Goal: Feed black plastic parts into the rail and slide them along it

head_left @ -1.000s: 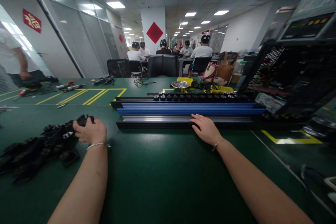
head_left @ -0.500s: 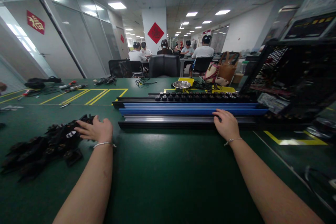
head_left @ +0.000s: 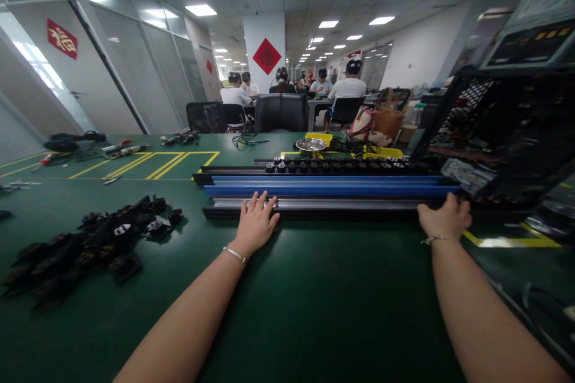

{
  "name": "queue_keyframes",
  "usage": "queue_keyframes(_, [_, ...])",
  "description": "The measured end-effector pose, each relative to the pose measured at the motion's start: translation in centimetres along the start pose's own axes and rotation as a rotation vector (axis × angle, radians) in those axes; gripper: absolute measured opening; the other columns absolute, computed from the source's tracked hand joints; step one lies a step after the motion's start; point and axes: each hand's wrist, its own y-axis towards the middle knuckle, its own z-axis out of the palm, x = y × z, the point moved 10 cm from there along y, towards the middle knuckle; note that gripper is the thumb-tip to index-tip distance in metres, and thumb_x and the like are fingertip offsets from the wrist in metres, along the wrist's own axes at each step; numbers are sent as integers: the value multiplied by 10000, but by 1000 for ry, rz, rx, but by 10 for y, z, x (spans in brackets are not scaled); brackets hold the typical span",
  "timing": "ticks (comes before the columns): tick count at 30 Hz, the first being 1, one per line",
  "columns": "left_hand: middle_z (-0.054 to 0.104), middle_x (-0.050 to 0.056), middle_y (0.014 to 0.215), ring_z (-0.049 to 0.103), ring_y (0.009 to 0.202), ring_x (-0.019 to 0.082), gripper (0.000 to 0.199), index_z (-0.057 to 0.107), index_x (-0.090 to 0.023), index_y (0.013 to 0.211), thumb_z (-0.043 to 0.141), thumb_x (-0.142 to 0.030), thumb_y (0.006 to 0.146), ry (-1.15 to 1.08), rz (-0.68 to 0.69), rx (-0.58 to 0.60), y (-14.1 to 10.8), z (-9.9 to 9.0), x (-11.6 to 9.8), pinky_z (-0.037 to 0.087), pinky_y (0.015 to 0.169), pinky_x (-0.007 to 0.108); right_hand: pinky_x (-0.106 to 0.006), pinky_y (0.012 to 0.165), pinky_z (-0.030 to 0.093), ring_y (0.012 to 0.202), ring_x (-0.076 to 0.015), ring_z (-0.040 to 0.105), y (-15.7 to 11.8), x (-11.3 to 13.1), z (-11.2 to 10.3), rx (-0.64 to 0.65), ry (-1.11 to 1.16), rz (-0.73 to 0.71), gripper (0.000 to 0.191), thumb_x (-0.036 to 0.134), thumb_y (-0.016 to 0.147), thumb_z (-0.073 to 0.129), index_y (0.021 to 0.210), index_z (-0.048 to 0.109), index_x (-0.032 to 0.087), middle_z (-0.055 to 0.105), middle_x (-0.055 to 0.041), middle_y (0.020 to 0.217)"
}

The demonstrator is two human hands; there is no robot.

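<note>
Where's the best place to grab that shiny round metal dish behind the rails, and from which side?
I'd pinch the left edge of the metal dish, coming down from above and left. It looks shallow with an exposed rim, and green tabletop shows there, while a yellow tray sits behind and dark cables lie to its right.

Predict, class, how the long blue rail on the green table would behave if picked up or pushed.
The blue rail looks stiff: it runs straight with no visible bend. Its smooth sheen suggests it might slip in the fingers. Being long and straight-edged rather than round, it would probably slide, not roll, when pushed.
</note>
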Motion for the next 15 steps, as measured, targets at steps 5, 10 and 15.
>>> queue_keyframes(5, [413, 62, 1436, 320, 1341, 253, 422, 547, -284, 1230, 339, -448, 903, 9, 26, 14, 0, 1, 3, 217, 1094, 500, -473, 1062, 139, 1335, -405, 177, 0, -4, 2, -1, -3, 31, 729, 422, 775, 486, 1384, 352, 45, 197, -286, 1458])
queue_keyframes(10, [412, 62, 1436, 339, 1329, 254, 408, 557, -269, 1212, 359, -438, 897, 15, 43, 14, 0, 0, 2, 227, 1093, 500, -546, 1011, 165, 1342, -427, 103, 4, -19, 8, 19, -46, 102, 701, 482, 771, 465, 1380, 400, 140, 105, -250, 1494])
queue_keyframes(15, [409, 61, 1438, 342, 1325, 249, 399, 545, -272, 1219, 382, -429, 890, 32, 48, 15, -1, -1, 1, 233, 1091, 497, -570, 998, 230, 1313, -382, 200, 10, -29, 6, -51, -78, 137, 488, 445, 728, 514, 1172, 606, 263, 295, -135, 1427])
